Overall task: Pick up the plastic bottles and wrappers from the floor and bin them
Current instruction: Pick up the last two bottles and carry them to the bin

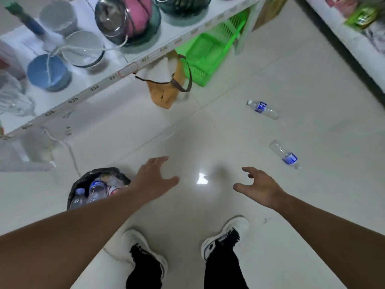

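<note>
Two clear plastic bottles with blue labels lie on the white tiled floor to my right: the far bottle [263, 109] and the near bottle [285, 154]. A black-lined bin [83, 182] stands at the lower left, holding several bottles and wrappers. My left hand [154, 180] hovers just right of the bin, fingers spread, holding nothing. Stretched out over bare floor, my right hand [258, 187] is also empty with fingers apart, well short of the near bottle.
A white shelf [116, 74] with bowls and cups runs along the left. An orange bag [166, 88] hangs from it beside a green basket [210, 51]. Another shelf [354, 42] lines the right. My two feet in white shoes [227, 232] stand below.
</note>
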Demonstrator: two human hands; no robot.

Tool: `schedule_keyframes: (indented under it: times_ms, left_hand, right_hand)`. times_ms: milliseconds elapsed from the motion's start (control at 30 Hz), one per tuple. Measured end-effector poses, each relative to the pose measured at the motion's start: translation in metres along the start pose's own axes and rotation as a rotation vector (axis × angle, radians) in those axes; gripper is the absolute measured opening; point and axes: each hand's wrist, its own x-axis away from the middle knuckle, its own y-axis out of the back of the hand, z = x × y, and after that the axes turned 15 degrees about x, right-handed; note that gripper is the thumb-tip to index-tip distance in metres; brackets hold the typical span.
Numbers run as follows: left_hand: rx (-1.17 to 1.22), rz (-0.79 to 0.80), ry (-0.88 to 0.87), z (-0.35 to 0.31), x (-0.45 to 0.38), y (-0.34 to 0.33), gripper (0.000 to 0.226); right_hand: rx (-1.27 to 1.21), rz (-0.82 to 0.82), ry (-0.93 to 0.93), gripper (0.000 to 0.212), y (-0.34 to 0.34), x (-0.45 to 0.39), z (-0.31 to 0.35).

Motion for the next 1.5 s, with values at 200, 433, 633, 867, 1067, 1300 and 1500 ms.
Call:
schedule_keyframes:
  times_ms: [200,433,633,867,1067,1300,1500]
  left_hand:
    - [-0.16,0.132,-0.069,-0.124,-0.021,-0.082,0.11]
    - [-0.254,0.247,-0.163,-0.233,-0.055,-0.176,0.098]
    - [-0.351,0.33,-0.222,-0.295,-0.09,-0.222,0.097]
    - [-0.472,0.342,-0.206,-0.355,-0.183,-0.216,0.097]
    - [-0.738,0.384,-0.311,-0.404,-0.325,-0.233,0.099]
    - [-0.79,0.289,-0.442,-0.409,-0.471,-0.31,0.094]
    - [-0.859,0.137,-0.403,-0.339,-0.59,-0.391,0.089]
  right_hand:
    - [-0.108,-0.031,-0.127,0.087,0.066,0.009,-0.121]
    - [-0.254,-0.078,-0.253,0.088,0.104,0.018,-0.238]
    - [-0.268,-0.049,-0.367,0.089,0.107,0.004,-0.284]
    - [-0.239,0.032,-0.459,0.096,0.139,-0.054,-0.263]
    - [-0.21,0.03,-0.472,0.101,0.182,-0.166,-0.262]
    - [-0.098,-0.025,-0.418,0.103,0.143,-0.327,-0.301]
    - [0.286,-0.109,-0.345,0.083,0.06,-0.448,-0.352]
